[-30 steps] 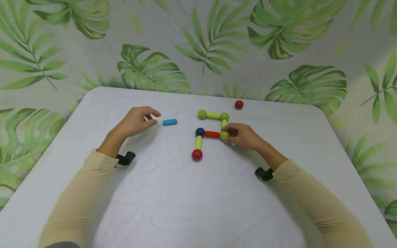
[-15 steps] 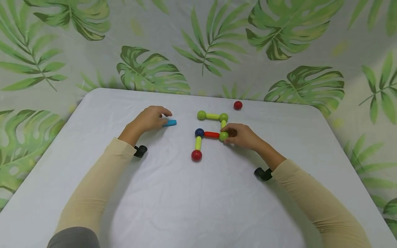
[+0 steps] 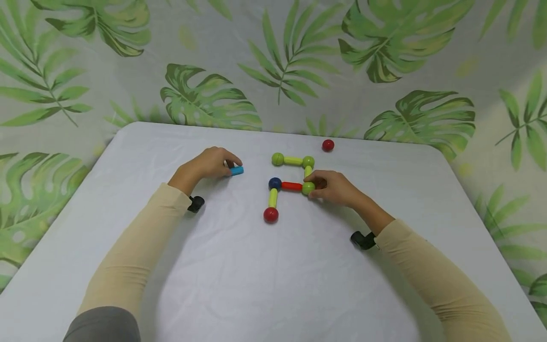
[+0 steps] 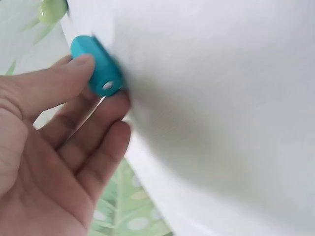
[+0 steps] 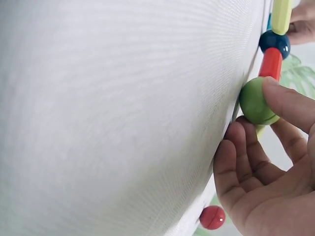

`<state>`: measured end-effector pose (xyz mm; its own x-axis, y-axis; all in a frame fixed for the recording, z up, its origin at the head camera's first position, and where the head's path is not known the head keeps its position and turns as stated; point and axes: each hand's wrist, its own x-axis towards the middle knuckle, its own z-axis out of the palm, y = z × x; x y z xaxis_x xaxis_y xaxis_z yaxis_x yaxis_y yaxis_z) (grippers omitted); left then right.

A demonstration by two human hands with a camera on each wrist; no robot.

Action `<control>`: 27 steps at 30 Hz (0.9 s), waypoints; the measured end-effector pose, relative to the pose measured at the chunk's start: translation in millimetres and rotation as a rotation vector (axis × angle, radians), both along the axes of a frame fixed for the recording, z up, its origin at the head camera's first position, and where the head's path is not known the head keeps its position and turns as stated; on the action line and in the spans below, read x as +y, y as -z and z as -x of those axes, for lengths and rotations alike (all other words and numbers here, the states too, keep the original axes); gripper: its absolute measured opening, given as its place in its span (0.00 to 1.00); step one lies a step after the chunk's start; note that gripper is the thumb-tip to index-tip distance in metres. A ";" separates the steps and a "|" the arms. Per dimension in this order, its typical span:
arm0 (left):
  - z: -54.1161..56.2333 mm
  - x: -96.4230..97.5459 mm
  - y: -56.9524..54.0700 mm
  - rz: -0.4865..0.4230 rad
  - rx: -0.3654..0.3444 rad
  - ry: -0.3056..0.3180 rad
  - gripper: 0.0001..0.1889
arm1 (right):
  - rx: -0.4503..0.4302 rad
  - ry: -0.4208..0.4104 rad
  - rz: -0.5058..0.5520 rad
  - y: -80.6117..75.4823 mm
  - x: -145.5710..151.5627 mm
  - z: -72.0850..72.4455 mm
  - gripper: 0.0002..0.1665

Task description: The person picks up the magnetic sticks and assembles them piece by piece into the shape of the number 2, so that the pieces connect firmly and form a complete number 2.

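Observation:
My left hand [image 3: 210,164] pinches a short blue rod [image 4: 101,69] between thumb and fingers, close over the white table. A small hole shows in the rod's end. With thumb and fingers my right hand [image 3: 333,187] grips a green ball [image 5: 257,102] at the right corner of a ball-and-rod chain. From that ball a red rod [image 3: 292,186] runs left to a dark blue ball [image 3: 275,183]. A yellow-green rod [image 3: 273,198] joins the blue ball to a red ball [image 3: 271,215] nearer me. Behind, another yellow-green rod [image 3: 293,161] links two more green balls.
A loose red ball [image 3: 328,145] lies near the table's back edge, behind my right hand. The white-covered table [image 3: 273,285] ends at a leaf-patterned cloth [image 3: 299,61]. Dark wrist cameras hang under both wrists.
My left hand has moved right to the blue rod and now pinches it, having been apart from it a second ago. The right hand stays on the green ball.

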<state>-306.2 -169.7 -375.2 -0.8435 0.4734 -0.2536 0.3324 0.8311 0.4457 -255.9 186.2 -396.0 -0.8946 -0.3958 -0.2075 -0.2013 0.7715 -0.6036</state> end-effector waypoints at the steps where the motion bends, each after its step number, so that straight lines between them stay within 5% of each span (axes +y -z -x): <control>1: 0.9 1.8 -1.2 0.026 -0.015 0.011 0.22 | -0.001 0.001 0.000 0.2 0.4 0.0 0.23; 11: 0.8 14.1 -7.0 0.154 -0.063 0.071 0.20 | 0.010 -0.009 0.009 0.6 0.6 -1.7 0.22; 19: -1.9 10.8 -5.4 0.064 -0.095 0.095 0.21 | -0.005 -0.015 0.015 -0.3 1.0 -1.7 0.23; 27: -13.0 17.2 -9.4 -0.188 -0.177 0.169 0.22 | -0.010 -0.015 0.020 -1.5 1.6 -1.1 0.23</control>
